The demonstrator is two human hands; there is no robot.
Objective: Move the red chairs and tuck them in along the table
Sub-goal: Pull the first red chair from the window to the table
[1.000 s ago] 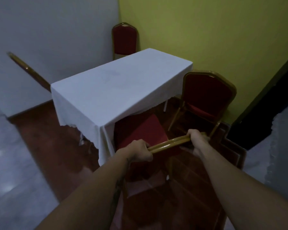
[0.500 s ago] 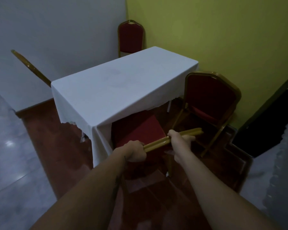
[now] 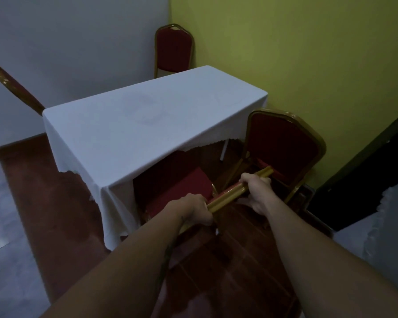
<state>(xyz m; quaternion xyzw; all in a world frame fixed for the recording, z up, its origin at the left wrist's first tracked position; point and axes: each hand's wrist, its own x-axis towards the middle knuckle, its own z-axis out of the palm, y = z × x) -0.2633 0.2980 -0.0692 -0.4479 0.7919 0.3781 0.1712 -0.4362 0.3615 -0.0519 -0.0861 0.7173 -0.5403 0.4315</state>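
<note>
A red chair with a gold frame stands at the table's near end, its red seat (image 3: 182, 191) partly under the white tablecloth. My left hand (image 3: 193, 210) and my right hand (image 3: 255, 191) both grip the gold top rail (image 3: 230, 196) of its backrest. The table (image 3: 147, 125) is long and covered in a white cloth. A second red chair (image 3: 283, 143) stands at the table's right side, facing it. A third red chair (image 3: 174, 49) stands at the far end by the wall corner. At the left a fourth chair's back edge (image 3: 14, 86) shows behind the table.
A grey wall runs behind the table and a yellow-green wall (image 3: 308, 53) close along its right. Dark red tile floor (image 3: 44, 180) lies around the table, grey floor further left. A dark doorway (image 3: 377, 180) opens at the right.
The chair in my hands has slid further under the table's near end. My right hand has shifted left along the rail, closer to my left hand. The view has moved nearer the table.
</note>
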